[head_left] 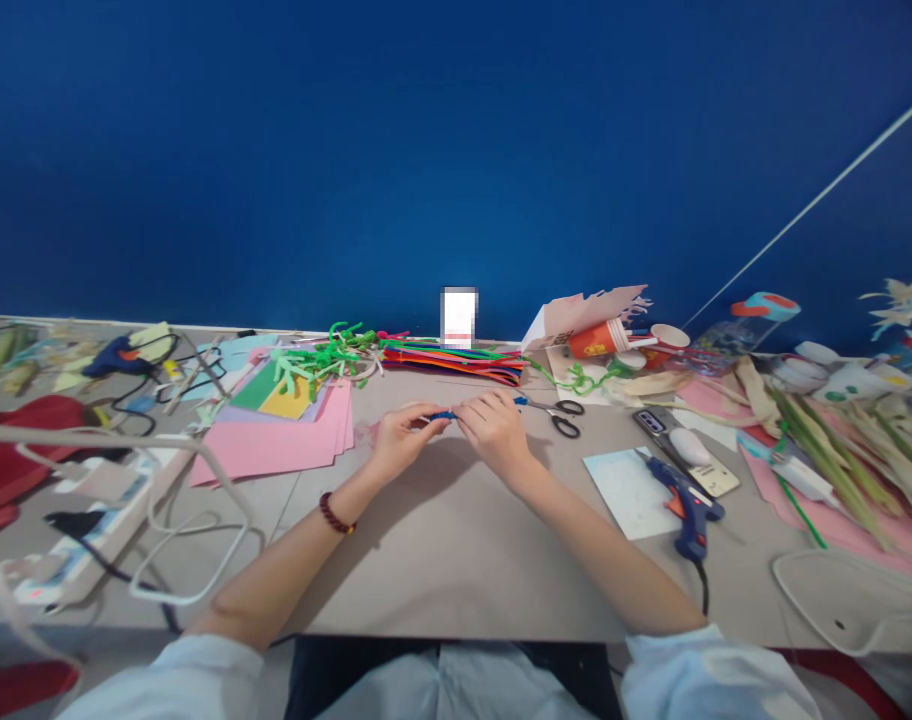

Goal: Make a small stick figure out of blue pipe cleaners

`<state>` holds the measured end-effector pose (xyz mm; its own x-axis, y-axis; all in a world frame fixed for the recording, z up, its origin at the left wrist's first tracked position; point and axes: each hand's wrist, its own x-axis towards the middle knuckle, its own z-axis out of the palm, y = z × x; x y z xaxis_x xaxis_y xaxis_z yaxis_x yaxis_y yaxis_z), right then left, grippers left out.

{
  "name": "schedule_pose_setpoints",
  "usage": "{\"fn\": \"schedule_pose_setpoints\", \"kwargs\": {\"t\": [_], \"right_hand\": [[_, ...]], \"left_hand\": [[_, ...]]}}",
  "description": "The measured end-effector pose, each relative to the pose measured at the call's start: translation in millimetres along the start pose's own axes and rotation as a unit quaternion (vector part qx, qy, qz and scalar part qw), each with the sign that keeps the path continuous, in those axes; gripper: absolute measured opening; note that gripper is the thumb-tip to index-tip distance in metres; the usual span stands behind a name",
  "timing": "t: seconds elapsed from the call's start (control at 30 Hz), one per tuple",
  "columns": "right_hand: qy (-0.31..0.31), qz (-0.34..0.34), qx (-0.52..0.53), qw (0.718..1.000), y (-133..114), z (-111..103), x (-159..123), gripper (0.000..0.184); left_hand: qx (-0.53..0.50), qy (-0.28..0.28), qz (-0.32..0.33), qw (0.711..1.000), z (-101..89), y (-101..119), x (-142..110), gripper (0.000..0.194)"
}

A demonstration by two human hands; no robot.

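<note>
Over the middle of a craft table (pixel 456 560), both hands are close together, with the fingertips of the left hand (pixel 403 440) and the right hand (pixel 493 432) pinching a short blue pipe cleaner (pixel 445 415) between them, just above the tabletop. A dark red bead bracelet (pixel 336 513) circles the left wrist. Scissors (pixel 553 415) lie just beside the right hand, their blades pointing toward it. Farther right, a blue glue gun (pixel 681 505) rests partly on a white card (pixel 628 490). Left of the hands sits a stack of pink paper (pixel 276 445) with green and yellow sheets on top. Ahead, a bundle of colored pipe cleaners (pixel 456 362) lies against the blue wall (pixel 456 150), beside a tangle of green ones (pixel 328 360). An orange paper cup (pixel 595 340) lies on its side.
</note>
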<state>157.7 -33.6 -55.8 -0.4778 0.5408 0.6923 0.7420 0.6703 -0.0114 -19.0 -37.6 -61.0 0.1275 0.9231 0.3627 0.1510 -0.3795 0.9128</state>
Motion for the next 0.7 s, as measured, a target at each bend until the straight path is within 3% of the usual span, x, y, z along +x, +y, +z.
{"fn": "schedule_pose_setpoints", "kwargs": {"t": [0.33,0.57,0.7], "right_hand": [[0.023,-0.012,-0.009,1.000,1.0,2.6,-1.0,0.014],[0.024,-0.015,-0.029,0.999,2.1,1.9,-2.3,0.017],[0.023,-0.017,-0.031,0.999,0.8,1.8,-1.4,0.018]], "left_hand": [[0.009,-0.005,0.006,1.000,-1.5,-4.9,0.6,0.022],[-0.029,-0.020,-0.052,0.998,0.4,-11.6,2.6,0.034],[-0.022,-0.008,-0.039,0.999,0.8,-9.9,0.9,0.029]]}}
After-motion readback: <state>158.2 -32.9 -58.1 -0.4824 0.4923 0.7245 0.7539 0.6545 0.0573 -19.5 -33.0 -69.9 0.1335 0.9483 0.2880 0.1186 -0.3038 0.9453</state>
